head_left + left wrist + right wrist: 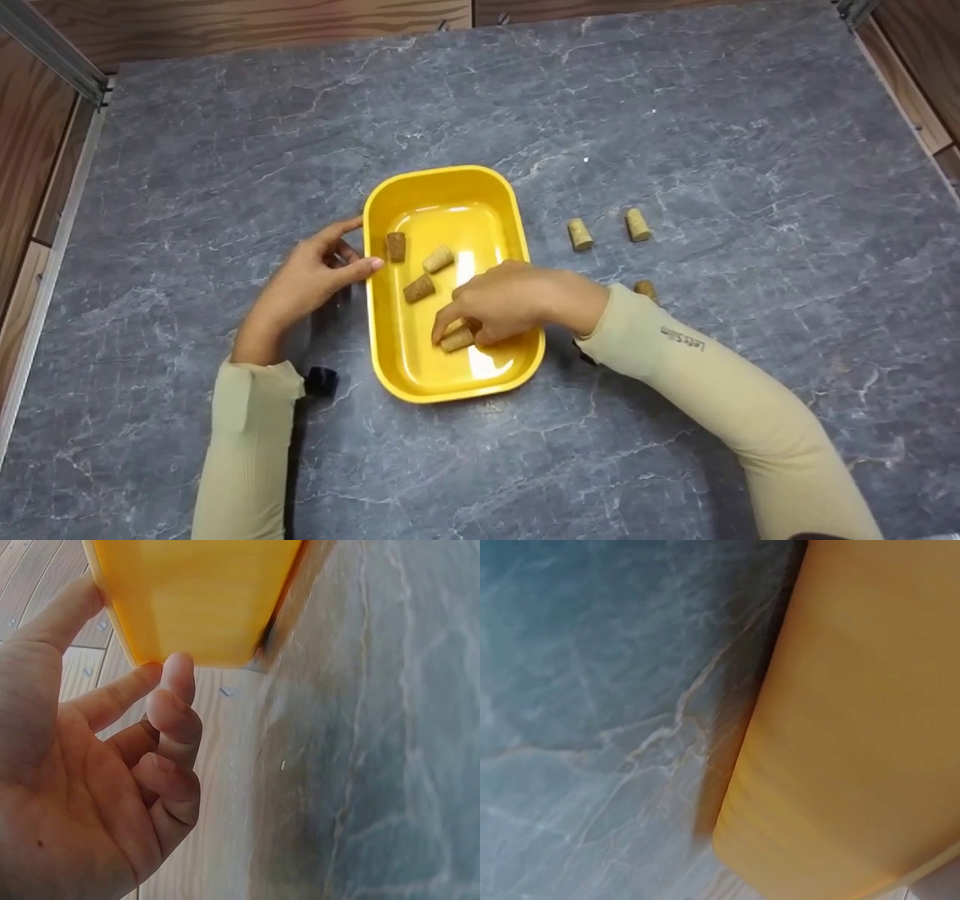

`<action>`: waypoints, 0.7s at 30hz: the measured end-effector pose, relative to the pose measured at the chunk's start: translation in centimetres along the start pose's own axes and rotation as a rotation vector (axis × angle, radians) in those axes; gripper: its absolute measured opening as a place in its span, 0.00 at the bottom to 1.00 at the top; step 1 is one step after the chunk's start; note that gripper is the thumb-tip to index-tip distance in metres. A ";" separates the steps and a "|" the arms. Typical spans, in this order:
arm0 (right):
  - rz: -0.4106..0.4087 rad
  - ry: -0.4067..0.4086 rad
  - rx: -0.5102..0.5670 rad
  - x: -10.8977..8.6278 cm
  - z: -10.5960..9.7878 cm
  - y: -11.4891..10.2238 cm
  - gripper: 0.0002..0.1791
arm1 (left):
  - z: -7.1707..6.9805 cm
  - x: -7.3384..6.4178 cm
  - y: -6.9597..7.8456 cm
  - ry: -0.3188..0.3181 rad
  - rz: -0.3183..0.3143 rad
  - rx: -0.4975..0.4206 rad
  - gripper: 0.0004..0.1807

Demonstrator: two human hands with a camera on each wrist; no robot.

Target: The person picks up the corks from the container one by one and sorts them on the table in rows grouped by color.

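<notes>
A yellow tray [450,395] with high walls lies on the marbled surface. My left hand [304,274] holds its left side, the thumb over the rim and the index finger reaching to the outer wall; the left wrist view shows the other fingers loosely bent beside the tray's end. Inside the tray, my right hand [506,300] pinches a light cork stopper [456,339] near the floor, between finger and thumb. Two dark cork stoppers [419,288] and a light one [439,259] lie left of that hand. The right wrist view shows only the tray's outer wall [855,720] and the tabletop.
Right of the tray, two light cork stoppers [580,235] stand or lie on the marbled table [247,150]. A browner stopper [645,289] shows partly behind the right sleeve [697,360]. Wooden boards [262,30] border the table.
</notes>
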State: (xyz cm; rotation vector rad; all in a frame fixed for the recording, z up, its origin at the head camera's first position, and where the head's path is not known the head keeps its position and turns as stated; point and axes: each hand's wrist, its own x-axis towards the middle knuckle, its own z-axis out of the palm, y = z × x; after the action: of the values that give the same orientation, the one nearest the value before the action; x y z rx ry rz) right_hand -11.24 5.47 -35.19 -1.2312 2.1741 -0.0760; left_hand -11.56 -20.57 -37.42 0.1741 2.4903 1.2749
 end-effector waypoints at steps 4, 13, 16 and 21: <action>-0.008 0.017 0.006 -0.1 0.0 0.0 0.23 | 0.0 0.1 0.1 0.003 0.000 0.002 0.36; -0.054 0.175 0.089 -0.7 0.0 0.0 0.20 | 0.0 0.1 0.0 0.009 0.015 0.011 0.36; -0.068 0.276 0.120 -1.2 0.0 0.0 0.21 | 0.0 0.1 0.0 0.009 0.019 0.016 0.36; -0.090 0.423 0.168 -2.4 -0.3 -0.1 0.23 | 0.0 0.1 0.0 0.005 0.018 0.019 0.36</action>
State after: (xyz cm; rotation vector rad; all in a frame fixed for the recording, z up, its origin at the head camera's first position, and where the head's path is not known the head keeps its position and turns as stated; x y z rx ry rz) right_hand -10.45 7.25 -33.79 -1.3039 2.4019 -0.5935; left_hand -11.62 -20.56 -37.39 0.1988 2.5117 1.2605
